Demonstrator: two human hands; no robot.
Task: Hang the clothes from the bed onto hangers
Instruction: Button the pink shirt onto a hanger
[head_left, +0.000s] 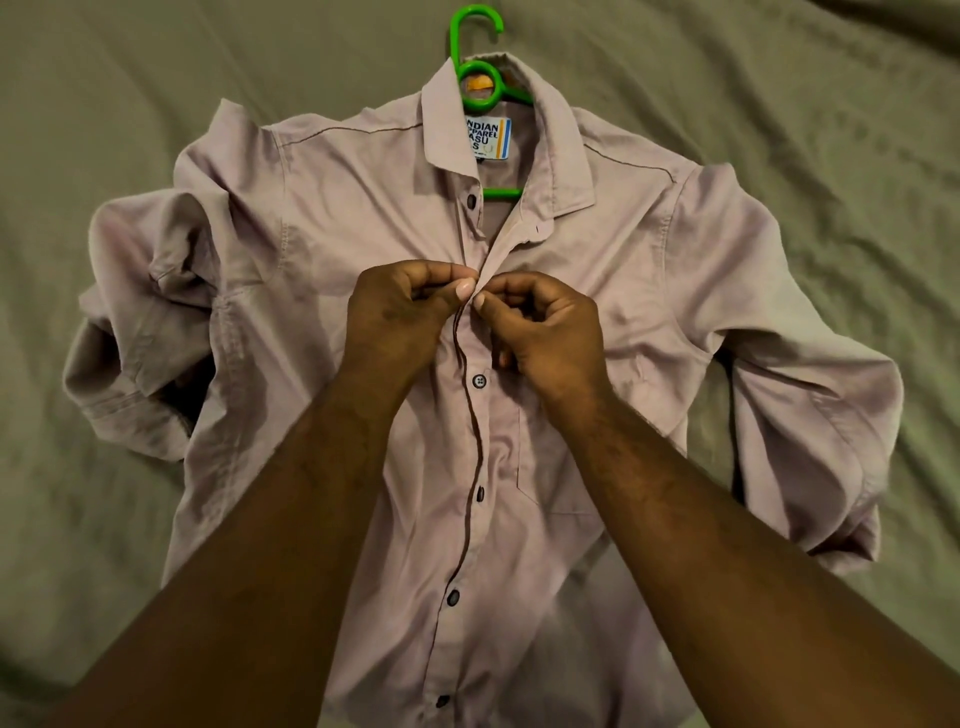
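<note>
Mauve shirt: front-up on olive bed sheet, green hanger already in the neck, hook out past collar.
Left hand: pinches one front edge at the chest.
Right hand: pinches the facing edge; probably buttoning so it stays on.
Neck label: "NDIAN / PAREL / ASU", start hidden.

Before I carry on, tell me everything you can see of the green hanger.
The green plastic hanger lies flat on the olive bed sheet, inside the dusty-pink button-up shirt. Its open hook points away from the person, past the collar; below it a small closed loop and one short stretch of lower bar show in the open neck. Fabric hides its shoulders. The left hand and right hand pinch the placket lower down, clear of it.
</note>
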